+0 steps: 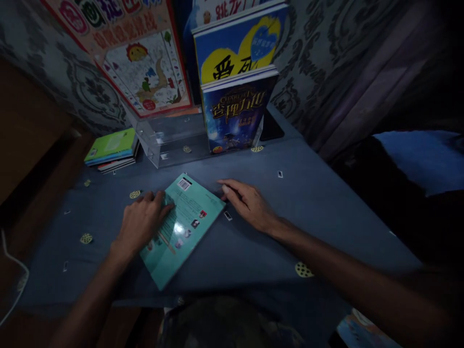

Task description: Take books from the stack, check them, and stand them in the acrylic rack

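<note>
Teal book [184, 224] lies flat, back cover up, on the blue cloth-covered surface [311, 203], turned at an angle with its barcode corner pointing away from the person. Both hands are open and hold nothing. The left hand [142, 223] rests palm down on the book's left edge, fingers spread loosely over the cover. The right hand [250, 204] lies flat on the cloth just beside the book's right corner, its fingertips near that corner; whether they touch it cannot be told.

Behind the book, a clear plastic stand [170, 137] holds upright books: a dark blue one with gold lettering [234, 113] in front, and a blue one with a yellow heart [237, 46] behind it. A large picture sheet with a red border [145, 72] leans against the patterned wall to the left. A small stack of books with a green one on top [112, 150] sits at the far left of the surface, well apart from the hands.
</note>
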A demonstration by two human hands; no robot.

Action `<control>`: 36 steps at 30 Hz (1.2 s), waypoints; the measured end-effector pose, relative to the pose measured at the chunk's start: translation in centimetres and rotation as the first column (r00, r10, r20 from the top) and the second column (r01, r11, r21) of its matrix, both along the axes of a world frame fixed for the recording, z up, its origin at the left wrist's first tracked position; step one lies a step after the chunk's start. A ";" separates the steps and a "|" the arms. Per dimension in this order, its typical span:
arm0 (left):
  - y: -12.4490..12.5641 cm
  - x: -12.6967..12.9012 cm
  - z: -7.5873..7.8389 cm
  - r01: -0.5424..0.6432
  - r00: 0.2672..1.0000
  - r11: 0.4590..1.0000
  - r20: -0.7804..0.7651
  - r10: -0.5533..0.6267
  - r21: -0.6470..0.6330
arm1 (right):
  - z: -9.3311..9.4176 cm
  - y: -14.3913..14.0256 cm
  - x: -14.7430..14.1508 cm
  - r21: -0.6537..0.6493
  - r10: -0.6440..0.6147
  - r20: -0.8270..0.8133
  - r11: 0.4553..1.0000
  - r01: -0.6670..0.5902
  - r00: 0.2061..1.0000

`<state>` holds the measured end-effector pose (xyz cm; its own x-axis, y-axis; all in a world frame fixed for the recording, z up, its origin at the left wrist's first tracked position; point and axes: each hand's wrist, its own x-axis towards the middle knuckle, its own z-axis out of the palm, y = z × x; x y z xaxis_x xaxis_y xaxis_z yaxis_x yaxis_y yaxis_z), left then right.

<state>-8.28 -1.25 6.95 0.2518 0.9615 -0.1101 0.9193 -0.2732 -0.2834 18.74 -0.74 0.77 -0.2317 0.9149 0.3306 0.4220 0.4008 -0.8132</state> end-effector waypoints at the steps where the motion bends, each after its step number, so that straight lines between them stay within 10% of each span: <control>1: -0.3 0.5 0.1 -0.022 1.000 1.000 -0.015 0.022 -0.008 | -0.1 0.1 0.1 0.015 -0.021 0.000 1.000 0.021 1.000; 8: -0.7 2.1 0.1 -0.046 0.999 0.999 -0.010 0.046 0.021 | -0.7 0.5 0.3 0.051 -0.045 0.034 0.998 0.044 0.998; 19: 5.7 5.3 -3.8 0.426 0.770 0.902 0.495 -0.404 0.073 | -1.2 1.0 0.6 -0.122 -0.051 -0.128 0.992 0.036 0.990; 36: 6.9 7.0 -5.0 0.397 0.608 0.886 0.655 -0.449 0.239 | -0.8 1.4 0.6 -0.313 0.005 -0.382 0.940 -0.135 0.924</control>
<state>-1.25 5.68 1.96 0.6109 0.7262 0.3155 0.6449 -0.6875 0.3338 19.32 0.63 -0.05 -0.2190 0.9716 0.0901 0.0449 0.1023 -0.9937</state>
